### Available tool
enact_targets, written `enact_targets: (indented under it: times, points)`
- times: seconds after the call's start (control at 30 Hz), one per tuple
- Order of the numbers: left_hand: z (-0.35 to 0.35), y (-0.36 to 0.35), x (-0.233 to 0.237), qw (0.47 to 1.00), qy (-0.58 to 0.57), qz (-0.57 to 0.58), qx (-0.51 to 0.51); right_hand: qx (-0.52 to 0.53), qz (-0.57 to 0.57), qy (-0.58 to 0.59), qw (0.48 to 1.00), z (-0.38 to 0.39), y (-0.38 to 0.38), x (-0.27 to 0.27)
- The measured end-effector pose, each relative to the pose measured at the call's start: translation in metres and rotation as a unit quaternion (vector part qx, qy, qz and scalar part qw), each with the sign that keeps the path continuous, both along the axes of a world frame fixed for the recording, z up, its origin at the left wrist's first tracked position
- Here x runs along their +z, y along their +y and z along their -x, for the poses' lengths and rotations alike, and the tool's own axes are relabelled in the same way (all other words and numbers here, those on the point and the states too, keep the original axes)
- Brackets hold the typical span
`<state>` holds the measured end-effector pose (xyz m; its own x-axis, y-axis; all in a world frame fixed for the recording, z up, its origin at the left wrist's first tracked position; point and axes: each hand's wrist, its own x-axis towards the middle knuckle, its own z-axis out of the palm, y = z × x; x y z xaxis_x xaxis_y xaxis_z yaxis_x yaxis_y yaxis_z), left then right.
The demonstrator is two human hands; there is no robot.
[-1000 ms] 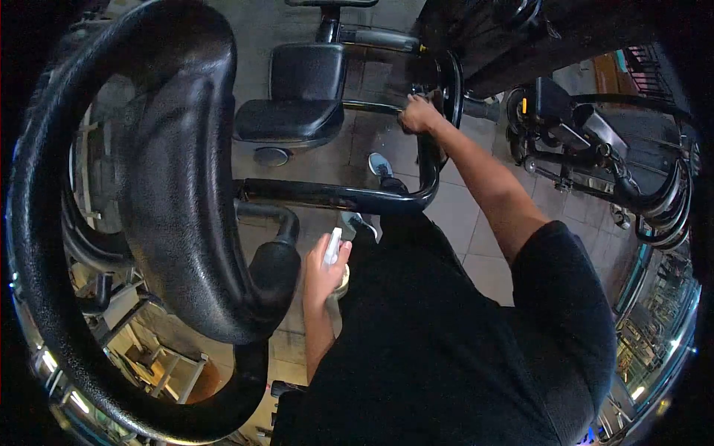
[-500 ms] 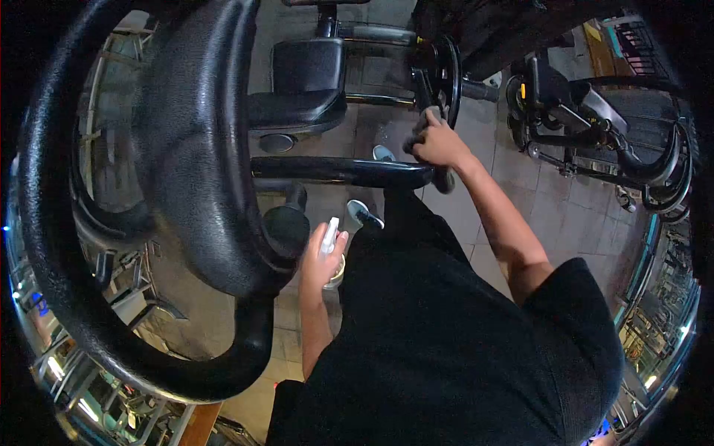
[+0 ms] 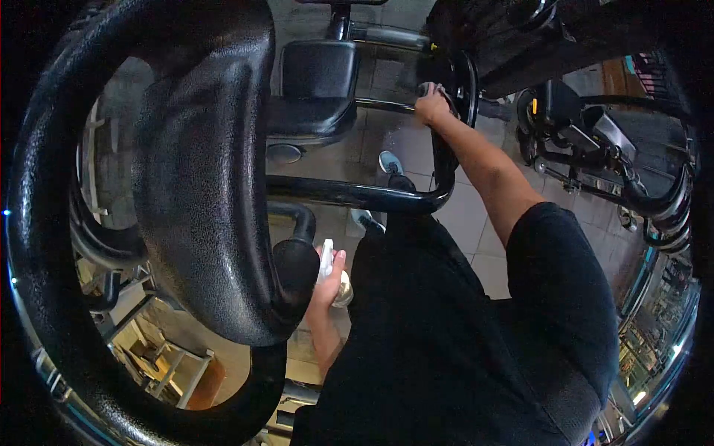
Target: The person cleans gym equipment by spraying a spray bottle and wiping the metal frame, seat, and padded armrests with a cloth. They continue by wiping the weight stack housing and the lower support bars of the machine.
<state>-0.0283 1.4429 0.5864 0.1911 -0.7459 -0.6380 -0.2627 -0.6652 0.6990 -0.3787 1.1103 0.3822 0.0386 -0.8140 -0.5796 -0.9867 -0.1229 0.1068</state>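
Note:
My left hand (image 3: 322, 293) is closed around a spray bottle (image 3: 326, 258) beside my left hip. Its white trigger head points up, and part of its body shows past my fingers. Stretched forward, my right hand (image 3: 433, 106) is closed on a dark cloth (image 3: 425, 88), most of it hidden by the fingers. The cloth is against the black metal tube frame (image 3: 444, 160) of a gym machine, near where it runs up to a round black part (image 3: 470, 82).
A large black padded backrest (image 3: 201, 178) and a thick curved black bar (image 3: 33, 223) fill the left. The machine's black seat (image 3: 318, 70) is ahead. Another exercise machine (image 3: 587, 126) stands at right. My shoes (image 3: 389, 162) are on the tiled floor.
My right hand has moved forward along the tube, away from its near corner, with the cloth. My left hand still holds the spray bottle, slightly lower in view. The camera has shifted a little.

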Motion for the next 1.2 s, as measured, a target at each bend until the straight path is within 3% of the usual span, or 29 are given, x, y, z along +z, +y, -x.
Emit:
enact_targets:
  times: [0.07, 0.13, 0.2, 0.23, 0.3, 0.33, 0.37, 0.4, 0.47, 0.57, 0.67, 0.77, 0.83, 0.9, 1.0, 1.03, 1.1, 1.13, 1.2]
  points:
    - [0.005, 0.0, 0.008, 1.0, -0.004, -0.003, 0.003, -0.047, 0.052, -0.015, 0.997, 0.001, -0.003, -0.02]
    - [0.006, -0.006, 0.015, 1.0, -0.002, 0.004, 0.001, -0.019, 0.018, -0.005, 1.0, 0.0, -0.002, 0.011]
    - [0.006, -0.006, 0.025, 1.0, 0.03, -0.003, -0.008, 0.091, 0.005, -0.015, 0.996, -0.004, 0.026, 0.046]
    - [0.006, -0.011, 0.034, 0.999, 0.014, -0.034, -0.022, 0.085, 0.004, -0.014, 0.996, -0.007, 0.042, 0.063]
    - [-0.001, -0.01, 0.025, 0.999, 0.022, -0.021, -0.035, 0.172, -0.091, -0.088, 0.977, -0.009, 0.071, 0.092]
    - [-0.005, -0.008, 0.021, 0.999, 0.025, -0.01, -0.042, 0.177, -0.038, -0.142, 0.973, -0.001, 0.095, 0.093]
    - [-0.008, -0.008, 0.018, 0.998, 0.056, -0.009, -0.04, 0.241, -0.055, -0.193, 0.95, -0.004, 0.118, 0.13]
    - [-0.011, -0.007, 0.009, 0.997, 0.059, -0.006, -0.041, 0.049, -0.01, -0.255, 0.966, -0.009, 0.15, 0.153]
    - [-0.024, 0.001, -0.015, 0.996, -0.014, -0.04, -0.074, -0.041, 0.042, -0.339, 0.939, -0.002, 0.172, 0.173]
    - [-0.026, 0.005, -0.027, 0.997, -0.013, -0.044, -0.06, 0.031, -0.013, -0.309, 0.951, 0.007, 0.15, 0.148]
    - [-0.023, -0.003, -0.013, 0.995, -0.027, -0.066, -0.065, 0.011, -0.105, -0.25, 0.963, 0.002, 0.096, 0.142]
    - [-0.018, -0.006, -0.01, 0.996, -0.025, -0.037, -0.08, 0.068, -0.108, -0.191, 0.973, -0.001, 0.043, 0.105]
    - [-0.005, -0.005, -0.001, 0.998, -0.011, -0.054, 0.007, 0.066, -0.134, -0.182, 0.972, 0.009, 0.008, 0.044]
    - [-0.004, 0.004, 0.002, 0.999, -0.007, -0.043, 0.02, 0.067, -0.146, -0.16, 0.974, 0.014, -0.019, 0.009]
    - [0.005, 0.011, -0.003, 0.997, 0.026, -0.007, 0.067, 0.231, -0.125, -0.147, 0.954, 0.017, -0.045, -0.013]
    - [0.004, 0.016, -0.004, 0.994, 0.055, 0.014, 0.092, 0.316, -0.188, -0.119, 0.922, 0.015, -0.051, -0.02]
    - [0.005, 0.016, 0.012, 0.995, 0.046, -0.01, 0.089, 0.291, -0.264, -0.128, 0.911, 0.018, -0.054, -0.036]
    - [0.008, 0.012, 0.013, 0.995, 0.042, -0.026, 0.086, 0.276, -0.302, -0.131, 0.903, 0.009, -0.05, -0.014]
    - [0.007, 0.013, 0.008, 0.993, 0.067, -0.013, 0.099, 0.215, -0.182, -0.138, 0.95, -0.003, -0.007, 0.052]
